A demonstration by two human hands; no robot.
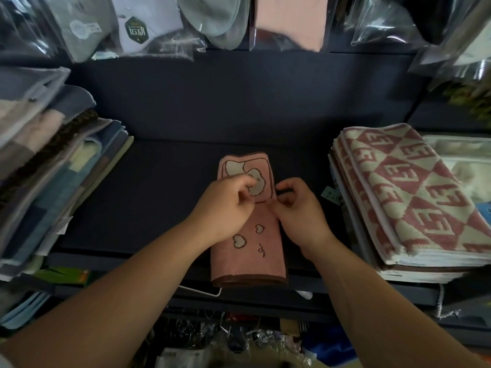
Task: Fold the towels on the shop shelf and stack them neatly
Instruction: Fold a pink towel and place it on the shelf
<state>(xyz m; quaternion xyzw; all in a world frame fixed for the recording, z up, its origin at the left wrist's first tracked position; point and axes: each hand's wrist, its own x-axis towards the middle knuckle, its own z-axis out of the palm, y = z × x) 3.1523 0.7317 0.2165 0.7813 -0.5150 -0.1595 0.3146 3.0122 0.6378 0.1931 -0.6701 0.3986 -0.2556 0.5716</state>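
Observation:
A narrow pink towel (248,251) with cream hearts and a brown hem lies lengthwise on the dark shelf (159,187), its near end at the shelf's front edge. Its far end is folded back towards me, showing a cream cartoon patch. My left hand (225,205) pinches the folded flap's left part with curled fingers. My right hand (300,211) pinches the flap's right edge. A stack of folded red-and-cream patterned towels (414,192) sits on the shelf to the right.
A leaning pile of folded and bagged textiles (53,166) fills the shelf's left side. Plastic-wrapped goods (148,27) hang above the back wall. Packaged items (239,341) lie on the level below. A white tag (199,290) hangs at the front edge.

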